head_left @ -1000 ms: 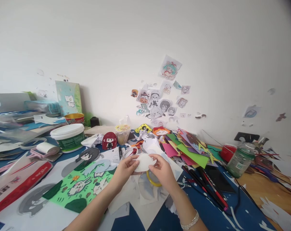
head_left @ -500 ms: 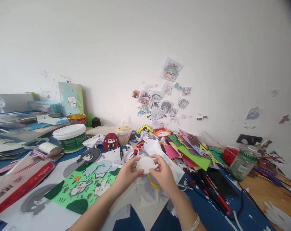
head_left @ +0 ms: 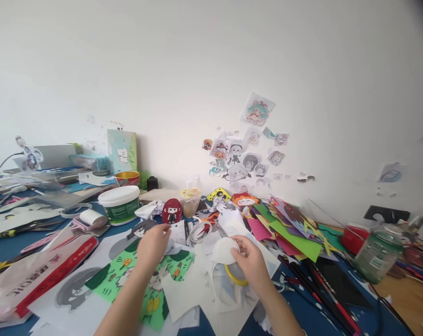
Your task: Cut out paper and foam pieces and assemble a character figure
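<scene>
A round white paper disc [head_left: 225, 251] is pinched at its right edge by the thumb and fingers of my right hand [head_left: 250, 261]. Beneath the disc lies a yellow ring [head_left: 236, 276] on crumpled, translucent white sheets [head_left: 228, 296]. My left hand [head_left: 152, 245] is over the upper part of a green drawing [head_left: 111, 277], beside a dark-haired paper figure [head_left: 141, 228]. Its fingers are drawn together near pale blue paper pieces [head_left: 169, 246]. Whatever is between them is hidden.
Colored paper sheets [head_left: 288, 228] are piled at right, with black and red pens [head_left: 323, 289] and a glass jar [head_left: 379, 254]. A white-lidded tub [head_left: 119, 205], a red-and-white package [head_left: 53, 275] and a white roll [head_left: 92, 218] stand at left. A tape roll [head_left: 200, 232] lies mid-table.
My left hand has let go of the white disc and moved left to the green drawing. My right hand still holds the disc. The view has turned a little to the left.
</scene>
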`<state>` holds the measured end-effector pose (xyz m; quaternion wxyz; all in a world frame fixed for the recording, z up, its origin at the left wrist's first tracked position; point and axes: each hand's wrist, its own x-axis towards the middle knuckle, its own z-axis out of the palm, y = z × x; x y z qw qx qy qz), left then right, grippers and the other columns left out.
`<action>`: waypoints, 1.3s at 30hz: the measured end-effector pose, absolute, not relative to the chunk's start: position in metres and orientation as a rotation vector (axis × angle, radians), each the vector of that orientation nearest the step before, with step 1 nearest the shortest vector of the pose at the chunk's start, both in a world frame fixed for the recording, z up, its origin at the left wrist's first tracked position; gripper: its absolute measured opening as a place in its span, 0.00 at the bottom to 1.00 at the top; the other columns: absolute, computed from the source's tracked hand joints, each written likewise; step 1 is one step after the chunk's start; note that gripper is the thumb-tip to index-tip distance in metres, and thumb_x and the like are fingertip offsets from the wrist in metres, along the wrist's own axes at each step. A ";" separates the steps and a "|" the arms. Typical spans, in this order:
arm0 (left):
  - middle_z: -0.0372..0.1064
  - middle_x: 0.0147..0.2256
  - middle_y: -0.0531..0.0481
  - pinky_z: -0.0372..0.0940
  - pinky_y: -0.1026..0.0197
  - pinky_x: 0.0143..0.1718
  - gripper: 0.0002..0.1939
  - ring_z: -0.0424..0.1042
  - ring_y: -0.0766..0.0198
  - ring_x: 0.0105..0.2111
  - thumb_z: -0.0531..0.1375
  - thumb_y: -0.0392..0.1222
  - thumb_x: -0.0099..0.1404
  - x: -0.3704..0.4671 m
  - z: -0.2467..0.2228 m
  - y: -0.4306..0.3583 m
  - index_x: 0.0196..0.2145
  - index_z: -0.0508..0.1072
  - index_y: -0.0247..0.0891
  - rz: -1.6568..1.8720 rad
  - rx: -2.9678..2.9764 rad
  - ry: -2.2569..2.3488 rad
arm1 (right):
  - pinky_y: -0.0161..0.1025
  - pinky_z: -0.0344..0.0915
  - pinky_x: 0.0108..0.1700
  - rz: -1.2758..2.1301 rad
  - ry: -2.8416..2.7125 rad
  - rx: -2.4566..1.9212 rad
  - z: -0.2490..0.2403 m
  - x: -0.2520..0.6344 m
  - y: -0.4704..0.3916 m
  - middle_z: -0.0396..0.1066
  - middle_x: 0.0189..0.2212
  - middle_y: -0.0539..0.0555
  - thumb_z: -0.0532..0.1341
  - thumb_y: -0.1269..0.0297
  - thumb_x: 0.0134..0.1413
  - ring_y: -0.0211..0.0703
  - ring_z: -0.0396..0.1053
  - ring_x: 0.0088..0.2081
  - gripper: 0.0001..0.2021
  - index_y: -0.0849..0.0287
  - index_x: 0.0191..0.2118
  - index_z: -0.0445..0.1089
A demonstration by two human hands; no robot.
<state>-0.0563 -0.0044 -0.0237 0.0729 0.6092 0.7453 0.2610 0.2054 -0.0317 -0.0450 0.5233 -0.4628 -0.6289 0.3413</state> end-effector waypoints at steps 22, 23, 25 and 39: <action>0.73 0.40 0.41 0.65 0.60 0.36 0.18 0.72 0.52 0.39 0.53 0.39 0.54 -0.109 -0.032 0.010 0.41 0.74 0.37 0.392 1.874 2.201 | 0.39 0.67 0.33 0.842 -1.492 -1.115 -0.043 0.203 -0.032 0.73 0.33 0.55 0.57 0.67 0.43 0.48 0.71 0.35 0.13 0.59 0.39 0.69; 0.73 0.40 0.41 0.64 0.59 0.37 0.18 0.71 0.51 0.40 0.53 0.39 0.53 -0.110 -0.035 0.012 0.41 0.74 0.37 0.373 1.883 2.208 | 0.39 0.67 0.33 0.841 -1.495 -1.115 -0.043 0.203 -0.032 0.73 0.33 0.55 0.57 0.67 0.43 0.48 0.71 0.35 0.13 0.59 0.39 0.69; 0.72 0.41 0.40 0.64 0.59 0.38 0.19 0.71 0.51 0.41 0.54 0.38 0.52 -0.111 -0.041 0.016 0.42 0.73 0.36 0.346 1.898 2.219 | 0.38 0.67 0.33 0.839 -1.491 -1.115 -0.044 0.204 -0.032 0.73 0.33 0.55 0.57 0.67 0.43 0.47 0.71 0.35 0.13 0.59 0.39 0.69; 0.69 0.39 0.40 0.63 0.57 0.37 0.15 0.69 0.51 0.40 0.53 0.37 0.52 -0.109 -0.041 0.011 0.37 0.73 0.37 0.311 2.104 2.215 | 0.40 0.67 0.34 0.822 -1.517 -1.150 -0.038 0.203 -0.035 0.72 0.31 0.55 0.57 0.67 0.42 0.48 0.71 0.34 0.13 0.59 0.38 0.70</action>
